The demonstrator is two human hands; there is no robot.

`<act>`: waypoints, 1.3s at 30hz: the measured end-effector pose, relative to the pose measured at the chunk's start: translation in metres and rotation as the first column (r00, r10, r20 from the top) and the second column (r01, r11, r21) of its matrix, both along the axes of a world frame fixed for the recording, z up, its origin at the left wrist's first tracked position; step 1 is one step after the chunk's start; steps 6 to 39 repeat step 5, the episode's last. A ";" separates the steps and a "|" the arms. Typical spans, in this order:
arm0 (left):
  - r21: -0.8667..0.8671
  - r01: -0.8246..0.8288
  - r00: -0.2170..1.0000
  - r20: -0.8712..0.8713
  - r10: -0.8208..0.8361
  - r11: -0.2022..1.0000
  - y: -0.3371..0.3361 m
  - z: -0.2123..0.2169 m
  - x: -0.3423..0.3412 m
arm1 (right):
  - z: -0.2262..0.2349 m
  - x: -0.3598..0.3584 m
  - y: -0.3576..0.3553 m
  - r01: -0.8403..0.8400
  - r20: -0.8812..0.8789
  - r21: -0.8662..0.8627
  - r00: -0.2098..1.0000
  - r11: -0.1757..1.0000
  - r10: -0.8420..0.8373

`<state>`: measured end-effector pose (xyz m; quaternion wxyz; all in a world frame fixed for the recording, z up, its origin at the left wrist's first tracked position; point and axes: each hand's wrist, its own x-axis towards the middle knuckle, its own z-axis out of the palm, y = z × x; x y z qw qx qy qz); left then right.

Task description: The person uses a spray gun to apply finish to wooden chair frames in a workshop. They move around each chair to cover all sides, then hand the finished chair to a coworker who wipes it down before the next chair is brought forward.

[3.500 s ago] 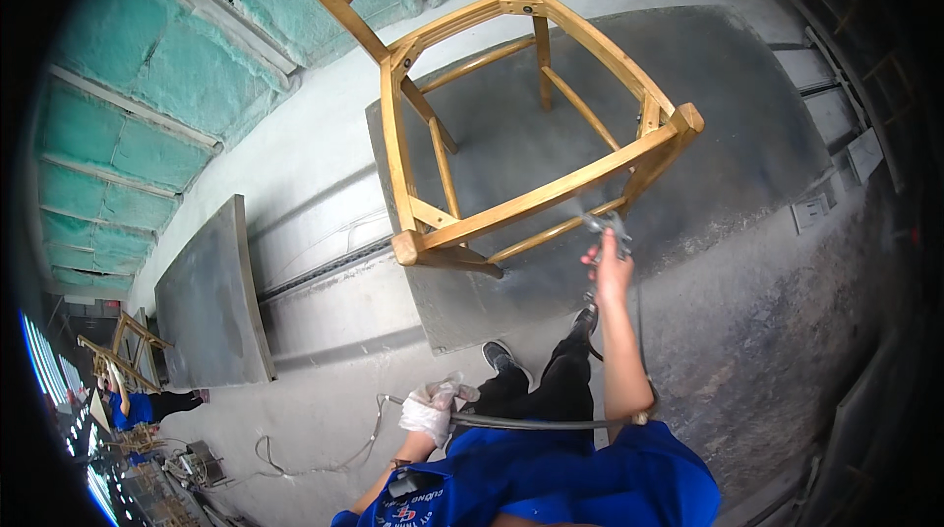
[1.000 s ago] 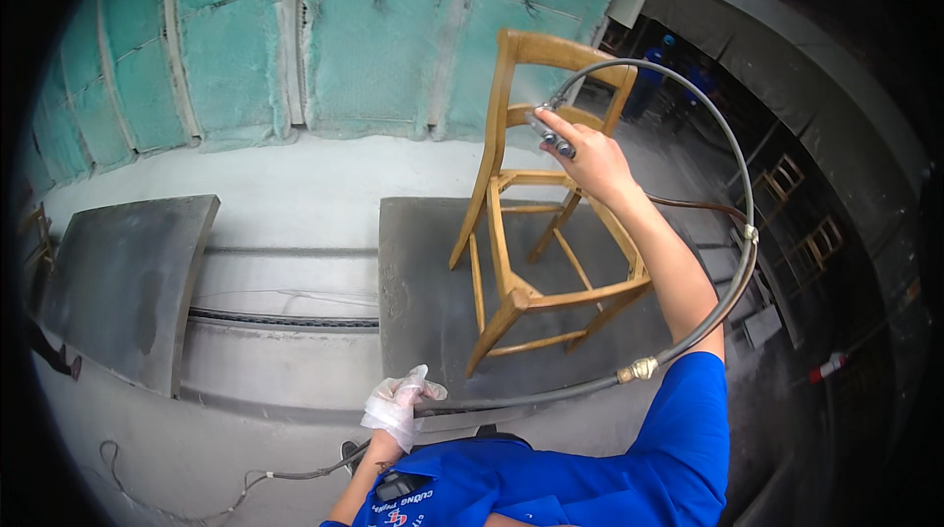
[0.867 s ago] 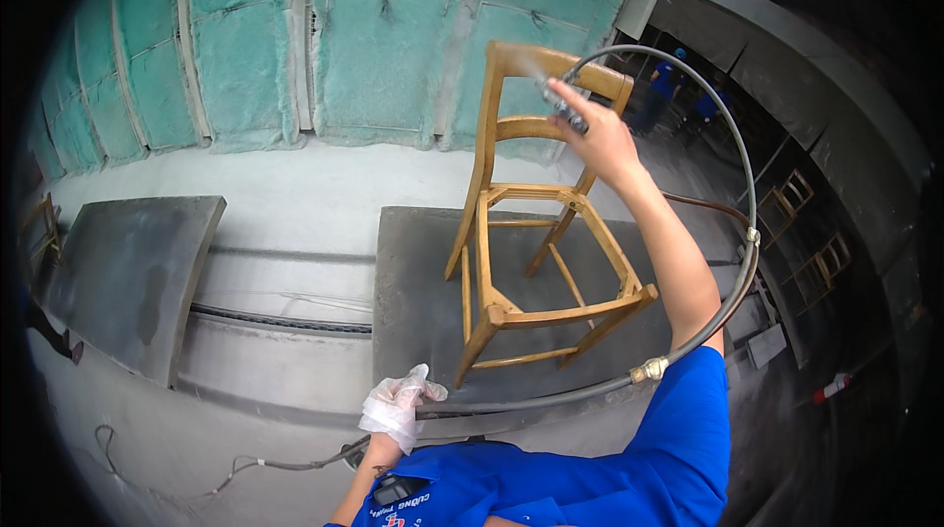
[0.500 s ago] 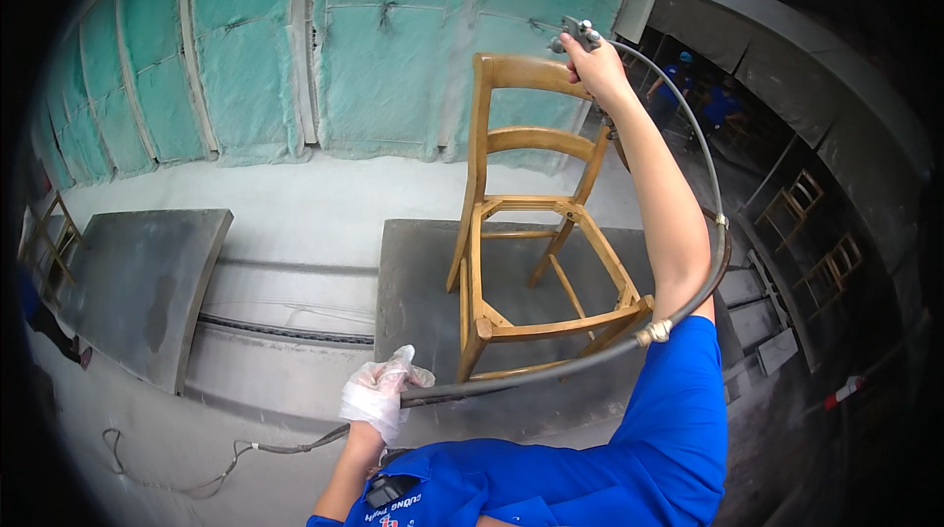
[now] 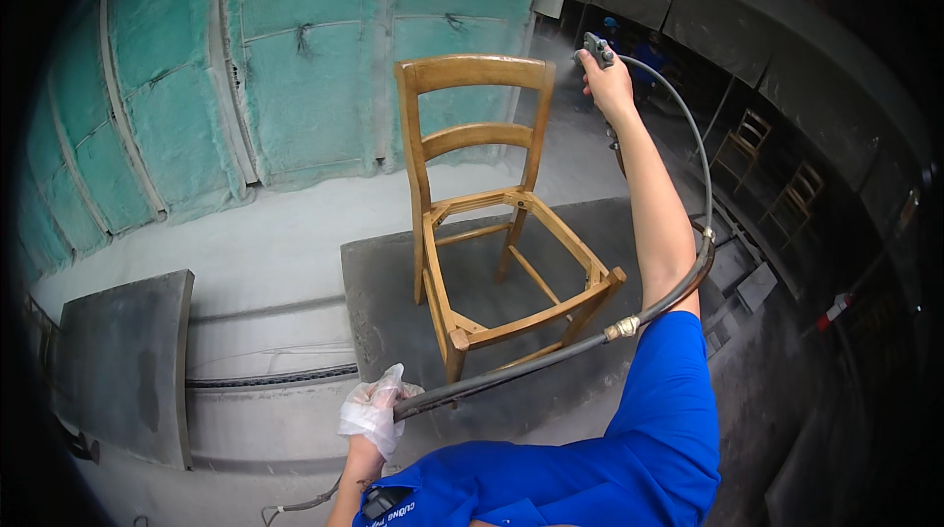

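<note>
R hand (image 5: 610, 85): up high, fingers shut tight on spray gun (image 5: 595, 45), just right of chair's top rail.
L hand (image 5: 374, 411): in thin glove, fingers wrapped round hose (image 5: 551, 358), low & near body.
Chair (image 5: 487, 222): bare wood, no seat pad, stands upright on grey platform (image 5: 393, 281).
Hose: runs from L hand, loops up to gun.
Wall (image 5: 295, 85): green padded panels behind chair.
Boxes/tubs: can't see any.
</note>
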<state>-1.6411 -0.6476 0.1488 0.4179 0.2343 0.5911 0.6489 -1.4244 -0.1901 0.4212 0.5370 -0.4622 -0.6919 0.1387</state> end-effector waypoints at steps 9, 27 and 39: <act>-0.165 0.078 0.996 -0.025 -0.083 0.983 0.002 -0.020 -0.017 | -0.021 0.008 0.015 0.051 0.030 0.169 0.998 0.984 -0.057; -0.165 0.078 0.996 -0.025 -0.083 0.983 0.002 -0.020 -0.017 | -0.021 0.008 0.015 0.051 0.030 0.169 0.998 0.984 -0.057; -0.165 0.078 0.996 -0.025 -0.083 0.983 0.002 -0.020 -0.017 | -0.021 0.008 0.015 0.051 0.030 0.169 0.998 0.984 -0.057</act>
